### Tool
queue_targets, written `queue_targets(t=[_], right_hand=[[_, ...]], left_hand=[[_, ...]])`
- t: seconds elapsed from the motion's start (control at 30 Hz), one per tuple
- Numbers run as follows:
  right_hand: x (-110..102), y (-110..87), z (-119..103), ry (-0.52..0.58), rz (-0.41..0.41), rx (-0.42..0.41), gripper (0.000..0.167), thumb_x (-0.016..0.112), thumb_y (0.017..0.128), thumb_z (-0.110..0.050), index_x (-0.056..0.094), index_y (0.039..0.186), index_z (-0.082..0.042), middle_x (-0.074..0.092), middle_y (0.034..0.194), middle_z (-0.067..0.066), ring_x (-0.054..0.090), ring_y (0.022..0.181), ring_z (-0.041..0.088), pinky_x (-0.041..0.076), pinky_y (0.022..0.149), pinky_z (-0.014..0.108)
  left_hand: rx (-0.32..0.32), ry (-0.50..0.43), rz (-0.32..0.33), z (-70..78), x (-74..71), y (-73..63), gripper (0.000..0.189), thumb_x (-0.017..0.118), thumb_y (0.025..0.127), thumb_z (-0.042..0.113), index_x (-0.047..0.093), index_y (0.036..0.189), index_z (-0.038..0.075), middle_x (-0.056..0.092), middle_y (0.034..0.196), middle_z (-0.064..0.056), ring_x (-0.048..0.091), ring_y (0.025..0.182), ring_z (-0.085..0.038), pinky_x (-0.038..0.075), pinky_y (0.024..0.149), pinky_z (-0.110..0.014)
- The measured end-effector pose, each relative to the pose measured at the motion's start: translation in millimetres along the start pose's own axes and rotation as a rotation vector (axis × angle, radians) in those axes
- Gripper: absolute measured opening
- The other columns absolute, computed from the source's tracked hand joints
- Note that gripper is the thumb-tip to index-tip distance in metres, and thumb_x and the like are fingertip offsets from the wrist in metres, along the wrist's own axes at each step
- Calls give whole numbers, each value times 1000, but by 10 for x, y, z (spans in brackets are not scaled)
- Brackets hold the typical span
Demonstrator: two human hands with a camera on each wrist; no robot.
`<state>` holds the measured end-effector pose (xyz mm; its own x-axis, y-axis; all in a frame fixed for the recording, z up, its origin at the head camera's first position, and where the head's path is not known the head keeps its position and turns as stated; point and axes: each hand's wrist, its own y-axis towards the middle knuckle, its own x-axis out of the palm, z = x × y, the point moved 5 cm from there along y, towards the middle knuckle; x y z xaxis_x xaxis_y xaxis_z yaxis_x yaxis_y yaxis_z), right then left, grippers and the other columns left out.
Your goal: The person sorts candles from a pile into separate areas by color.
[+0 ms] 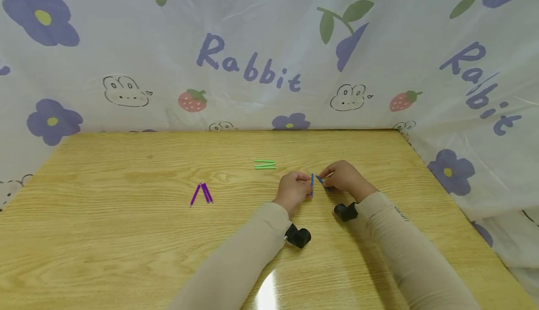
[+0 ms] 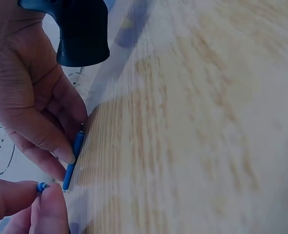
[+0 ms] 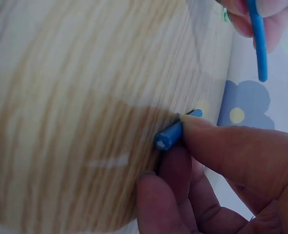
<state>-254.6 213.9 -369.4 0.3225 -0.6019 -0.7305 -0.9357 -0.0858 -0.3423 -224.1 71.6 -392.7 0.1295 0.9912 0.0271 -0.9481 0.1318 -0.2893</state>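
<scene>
My left hand [image 1: 293, 192] pinches a thin blue pen-like stick [image 1: 312, 185], which stands nearly straight up the head view. In the left wrist view only the narrow end of that stick [image 2: 42, 187] shows between thumb and fingers. To its right, my right hand [image 1: 343, 177] pinches another blue stick [image 1: 320, 179], tilted and close against the tabletop. A pointed tip shows on this stick [image 2: 73, 158] in the left wrist view. The right wrist view shows its blunt end [image 3: 165, 139] close up, the thumb covering its middle.
Several purple sticks [image 1: 195, 195] lie in a fan on the wooden table [image 1: 126, 244], left of the hands. Green sticks [image 1: 264, 165] lie behind the left hand. A printed cloth [image 1: 261, 20] hangs along the back and right. Black cameras [image 1: 346, 212] sit on both wrists.
</scene>
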Motion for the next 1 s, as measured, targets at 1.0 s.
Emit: queue_targets(t=[1.0], right_hand=[[-16, 24, 13, -35, 15, -23, 27, 64, 87, -4, 69, 113, 1, 66, 109, 16, 57, 76, 16, 50, 67, 27]], left_hand=[[-20, 280, 125, 53, 142, 31, 19, 60, 89, -2, 63, 108, 1, 62, 93, -11, 57, 73, -19, 45, 58, -26]])
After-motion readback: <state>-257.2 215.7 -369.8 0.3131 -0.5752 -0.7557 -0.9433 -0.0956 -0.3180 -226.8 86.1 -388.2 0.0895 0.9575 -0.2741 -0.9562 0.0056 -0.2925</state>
